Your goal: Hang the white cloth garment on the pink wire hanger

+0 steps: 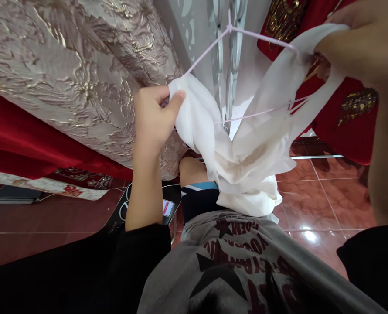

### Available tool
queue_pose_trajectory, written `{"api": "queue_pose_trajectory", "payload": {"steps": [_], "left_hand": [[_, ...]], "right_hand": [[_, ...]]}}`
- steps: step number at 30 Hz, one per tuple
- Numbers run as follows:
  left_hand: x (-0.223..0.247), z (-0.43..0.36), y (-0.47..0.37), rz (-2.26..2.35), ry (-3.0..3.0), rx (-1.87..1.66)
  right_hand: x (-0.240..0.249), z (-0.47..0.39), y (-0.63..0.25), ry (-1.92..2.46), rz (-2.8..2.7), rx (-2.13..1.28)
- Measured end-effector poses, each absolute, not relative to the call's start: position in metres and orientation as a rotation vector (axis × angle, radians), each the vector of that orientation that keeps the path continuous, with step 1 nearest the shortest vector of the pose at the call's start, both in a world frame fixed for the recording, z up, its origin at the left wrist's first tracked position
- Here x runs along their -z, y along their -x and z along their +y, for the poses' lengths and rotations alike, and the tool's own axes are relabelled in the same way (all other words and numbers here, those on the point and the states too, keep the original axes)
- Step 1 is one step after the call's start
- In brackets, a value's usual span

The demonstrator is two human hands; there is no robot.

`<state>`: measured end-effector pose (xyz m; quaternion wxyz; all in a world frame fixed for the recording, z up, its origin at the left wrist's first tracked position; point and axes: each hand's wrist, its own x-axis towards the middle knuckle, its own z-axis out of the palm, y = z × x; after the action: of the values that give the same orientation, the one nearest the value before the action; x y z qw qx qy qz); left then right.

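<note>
A white, partly sheer cloth or garment [199, 117] hangs in loose folds in front of my body, its lower end bunched near my lap. A thin pink hanger [229, 29] stands behind and above it, with its lower bar crossing the gap between the folds. My left hand [153, 115] pinches the cloth's edge between thumb and fingers at the hanger's left end. At the upper right, my right hand [357, 48], slightly blurred, is closed on the other side of the cloth near the hanger's right arm. Part of its fingers is hidden.
A shiny embossed beige fabric [92, 65] hangs close on the left, with red cloth [33, 135] below. Red cloth with gold decoration [357, 104] hangs at the right. A metal rack [235, 56] rises ahead. A phone [168, 208] lies on a black surface beside my left forearm.
</note>
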<state>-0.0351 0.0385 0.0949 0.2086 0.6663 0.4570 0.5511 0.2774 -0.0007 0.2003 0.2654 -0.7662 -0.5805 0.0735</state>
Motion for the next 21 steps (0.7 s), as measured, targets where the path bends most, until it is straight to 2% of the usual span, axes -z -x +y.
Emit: {"api": "queue_pose_trajectory", "payload": {"steps": [3, 7, 11, 14, 17, 21], "left_hand": [[-0.092, 0.035, 0.031, 1.307, -2.045, -1.487], [-0.087, 0.038, 0.033, 1.306, -2.033, -1.56], [-0.087, 0.043, 0.038, 1.32, -2.066, -1.611], [-0.089, 0.04, 0.037, 1.316, -1.969, -1.602], [-0.093, 0.035, 0.034, 1.295, -1.797, -1.589], [-0.097, 0.036, 0.031, 1.369, -1.943, -1.533]], "right_hand": [[-0.196, 0.0, -0.256, 1.892, -1.634, -0.23], [-0.158, 0.01, -0.254, 1.844, -1.763, -0.146], [-0.132, 0.003, -0.273, 1.57, -2.006, -0.052], [-0.147, -0.015, -0.274, 1.706, -2.028, 0.178], [-0.172, -0.032, -0.262, 1.932, -1.974, 0.251], [-0.181, -0.039, -0.251, 1.753, -1.84, 0.32]]}}
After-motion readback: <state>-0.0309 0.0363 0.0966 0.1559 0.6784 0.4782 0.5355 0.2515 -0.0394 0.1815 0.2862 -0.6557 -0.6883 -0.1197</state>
